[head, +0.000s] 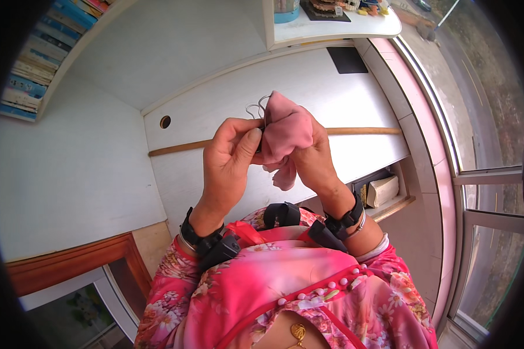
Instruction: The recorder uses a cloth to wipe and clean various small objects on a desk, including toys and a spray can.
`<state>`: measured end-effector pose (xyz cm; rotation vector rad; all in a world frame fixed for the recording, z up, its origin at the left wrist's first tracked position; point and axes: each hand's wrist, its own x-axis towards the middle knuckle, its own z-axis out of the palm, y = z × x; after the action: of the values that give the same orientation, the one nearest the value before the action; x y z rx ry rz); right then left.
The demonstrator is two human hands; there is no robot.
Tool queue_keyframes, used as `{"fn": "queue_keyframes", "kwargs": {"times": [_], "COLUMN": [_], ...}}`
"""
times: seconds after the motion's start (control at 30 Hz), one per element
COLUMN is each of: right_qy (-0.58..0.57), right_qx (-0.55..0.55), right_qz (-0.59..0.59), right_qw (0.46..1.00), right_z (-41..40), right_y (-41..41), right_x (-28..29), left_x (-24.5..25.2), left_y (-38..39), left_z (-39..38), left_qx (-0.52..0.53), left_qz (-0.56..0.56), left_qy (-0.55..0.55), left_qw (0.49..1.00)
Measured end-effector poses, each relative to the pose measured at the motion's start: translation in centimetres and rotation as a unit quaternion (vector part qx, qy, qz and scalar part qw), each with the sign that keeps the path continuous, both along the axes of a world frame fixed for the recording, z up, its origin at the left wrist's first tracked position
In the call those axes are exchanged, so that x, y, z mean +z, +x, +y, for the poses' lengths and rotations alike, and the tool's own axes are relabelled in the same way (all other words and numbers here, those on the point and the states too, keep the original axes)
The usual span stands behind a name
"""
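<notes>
My left hand pinches a black binder clip between thumb and fingers, its silver wire handles pointing up. Bunched in my right hand is a pink cloth, pressed up against the clip. A loose end of the cloth hangs below my fingers. Most of the clip's body is hidden behind my left thumb and the cloth, so I cannot tell whether its jaws grip anything. Both hands are raised over a white desk.
A wooden strip crosses the desk, which has a round hole at left. A black mat lies at back right. Below the right edge, a cubby holds books. Bookshelves rise at upper left; a window is at right.
</notes>
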<state>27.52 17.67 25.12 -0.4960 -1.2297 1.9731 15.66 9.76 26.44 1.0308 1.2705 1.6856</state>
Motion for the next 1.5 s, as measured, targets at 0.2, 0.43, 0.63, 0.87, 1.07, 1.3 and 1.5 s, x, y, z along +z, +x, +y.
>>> {"fn": "queue_keyframes", "kwargs": {"times": [0.2, 0.43, 0.63, 0.87, 1.07, 1.3, 1.5], "right_qy": [-0.012, -0.209, -0.030, -0.034, 0.001, -0.070, -0.035], "right_qx": [-0.050, 0.002, 0.075, -0.017, -0.079, -0.064, -0.021], "right_qz": [0.030, 0.136, 0.127, 0.035, 0.079, 0.056, 0.082], "right_qw": [0.998, 0.969, 0.989, 0.999, 0.994, 0.994, 0.996], "right_z": [1.3, 1.6, 1.8, 1.0, 2.4, 1.9, 2.0], "right_y": [-1.0, -0.6, -0.1, -0.8, -2.0, -1.8, -1.3], "right_x": [-1.2, -2.3, -0.3, 0.5, -0.9, -0.6, -1.4], "left_x": [0.0, 0.3, 0.3, -0.1, 0.7, -0.7, -1.0], "left_y": [0.2, -1.3, -1.3, -1.5, -1.4, -2.6, -2.2], "left_z": [0.3, 0.1, -0.2, 0.1, 1.5, 2.5, 2.4], "left_qx": [-0.035, -0.015, -0.007, 0.004, -0.030, -0.032, 0.003], "left_qz": [-0.014, -0.090, -0.118, -0.005, -0.004, -0.035, -0.069], "left_qy": [-0.011, 0.015, 0.014, 0.013, 0.023, -0.011, -0.049], "left_qw": [0.999, 0.996, 0.993, 1.000, 0.999, 0.999, 0.996]}}
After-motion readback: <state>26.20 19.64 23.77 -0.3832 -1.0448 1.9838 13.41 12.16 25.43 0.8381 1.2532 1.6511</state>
